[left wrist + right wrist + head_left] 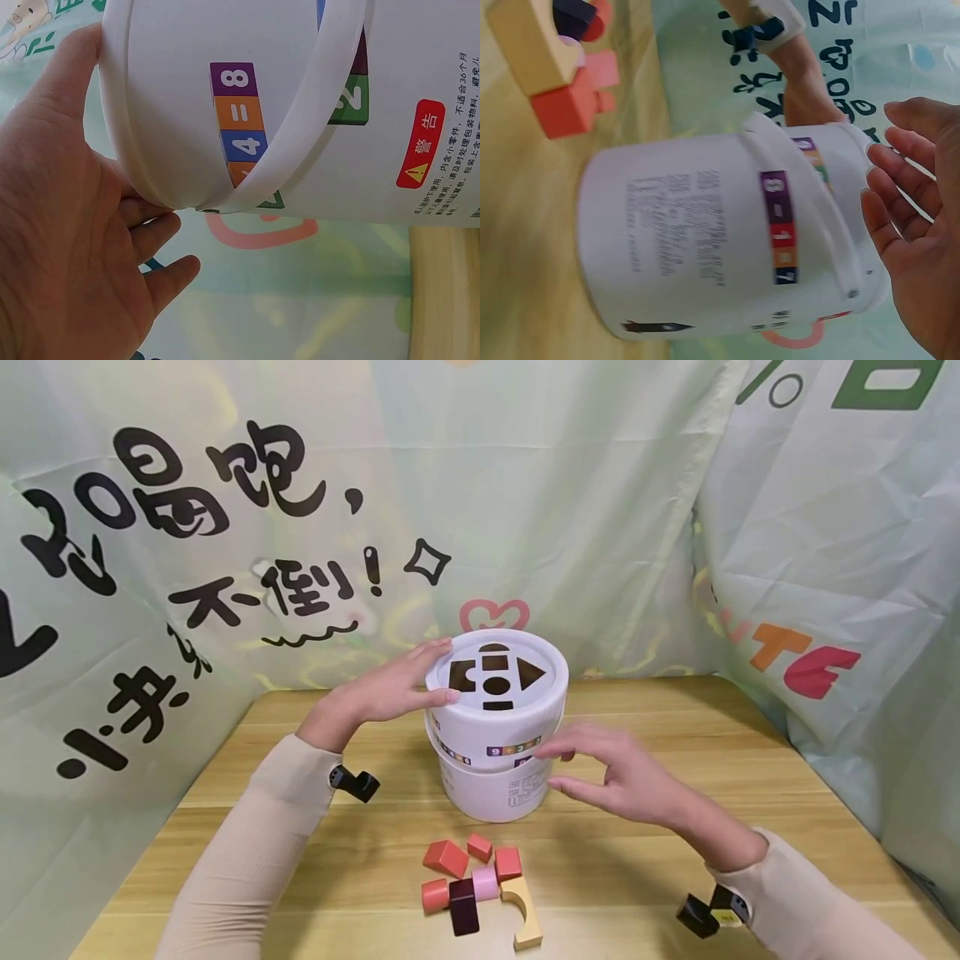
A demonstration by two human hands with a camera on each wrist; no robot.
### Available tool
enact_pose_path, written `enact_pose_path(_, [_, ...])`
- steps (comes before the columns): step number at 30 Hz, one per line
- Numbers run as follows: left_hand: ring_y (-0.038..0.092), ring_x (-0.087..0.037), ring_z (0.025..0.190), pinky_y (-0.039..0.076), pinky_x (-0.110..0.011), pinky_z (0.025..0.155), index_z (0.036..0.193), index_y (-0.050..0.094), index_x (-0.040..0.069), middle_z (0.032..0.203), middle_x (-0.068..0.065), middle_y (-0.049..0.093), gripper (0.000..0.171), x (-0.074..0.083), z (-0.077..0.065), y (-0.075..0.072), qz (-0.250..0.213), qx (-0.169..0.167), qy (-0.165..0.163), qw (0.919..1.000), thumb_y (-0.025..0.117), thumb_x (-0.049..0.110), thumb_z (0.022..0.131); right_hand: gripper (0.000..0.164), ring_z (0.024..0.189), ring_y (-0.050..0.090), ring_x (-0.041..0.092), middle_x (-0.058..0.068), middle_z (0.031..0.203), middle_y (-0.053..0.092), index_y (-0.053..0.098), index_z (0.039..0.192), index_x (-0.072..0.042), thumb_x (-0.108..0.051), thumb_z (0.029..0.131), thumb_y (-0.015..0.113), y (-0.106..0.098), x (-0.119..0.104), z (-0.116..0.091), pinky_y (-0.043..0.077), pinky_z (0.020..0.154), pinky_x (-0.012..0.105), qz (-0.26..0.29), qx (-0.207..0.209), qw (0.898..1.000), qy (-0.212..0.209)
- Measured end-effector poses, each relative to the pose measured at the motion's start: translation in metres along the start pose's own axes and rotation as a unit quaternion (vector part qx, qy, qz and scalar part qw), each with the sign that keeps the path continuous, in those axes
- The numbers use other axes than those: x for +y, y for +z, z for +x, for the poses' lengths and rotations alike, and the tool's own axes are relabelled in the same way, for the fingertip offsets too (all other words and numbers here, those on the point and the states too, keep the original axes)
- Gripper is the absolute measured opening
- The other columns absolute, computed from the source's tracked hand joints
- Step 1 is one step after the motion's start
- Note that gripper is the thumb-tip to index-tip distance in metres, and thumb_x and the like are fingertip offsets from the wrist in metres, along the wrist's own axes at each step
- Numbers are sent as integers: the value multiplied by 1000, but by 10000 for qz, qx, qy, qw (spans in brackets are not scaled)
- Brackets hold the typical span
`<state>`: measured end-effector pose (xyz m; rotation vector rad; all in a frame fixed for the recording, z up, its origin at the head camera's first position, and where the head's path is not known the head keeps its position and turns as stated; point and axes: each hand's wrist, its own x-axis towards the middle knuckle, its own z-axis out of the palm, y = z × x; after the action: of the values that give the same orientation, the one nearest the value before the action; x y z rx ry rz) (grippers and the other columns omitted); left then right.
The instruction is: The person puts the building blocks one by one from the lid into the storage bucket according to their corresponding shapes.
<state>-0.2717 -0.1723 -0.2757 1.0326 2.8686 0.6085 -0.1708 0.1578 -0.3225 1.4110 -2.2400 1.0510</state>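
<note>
A white bucket (495, 777) stands upright, its lid (468, 703) on top with several shaped holes cut through it. My left hand (393, 683) rests on the left side of the lid rim, thumb and fingers spread along the edge. In the left wrist view its palm (75, 225) faces the bucket's side, where a white handle (300, 112) slants across number stickers. My right hand (618, 775) is beside the bucket's right side, fingers loosely bent and holding nothing. From the right wrist view, its fingers (904, 180) are near the lid end; whether they touch is unclear.
Several blocks lie on the wooden table (360, 877) before the bucket: a dark block (463, 907), a pink cylinder (485, 883), a cream arch (527, 914), a red cylinder (434, 896) and other red pieces (447, 858). A printed cloth (600, 527) hangs behind.
</note>
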Motion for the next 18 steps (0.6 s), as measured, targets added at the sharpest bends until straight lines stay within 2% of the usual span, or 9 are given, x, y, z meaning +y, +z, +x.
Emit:
enact_pose_path(8, [15,-28,147,21,-51,115,157,14,9,162,-10,14,97,0,1,-1,-3,-29,69,10000,53,67,90,37,98,62,12,3,113,68,67,120,-14,-10,84,77,30,7,-25,54,80,30,355,-214,9989,211])
enact_pose_path(14, [15,-28,147,20,-51,115,158,14,9,162,-8,13,96,1,1,-1,-8,-34,44,10000,52,66,90,32,99,62,13,1,113,68,66,121,-17,-20,90,72,49,13,-39,54,81,31,490,-578,9959,502])
enact_pose_path(18, [14,-27,147,20,-50,116,158,14,10,163,-7,13,96,1,1,-1,-25,-43,22,10000,53,66,90,32,101,63,17,1,116,67,66,121,-12,-18,90,73,61,17,-45,54,83,32,541,-810,9927,712])
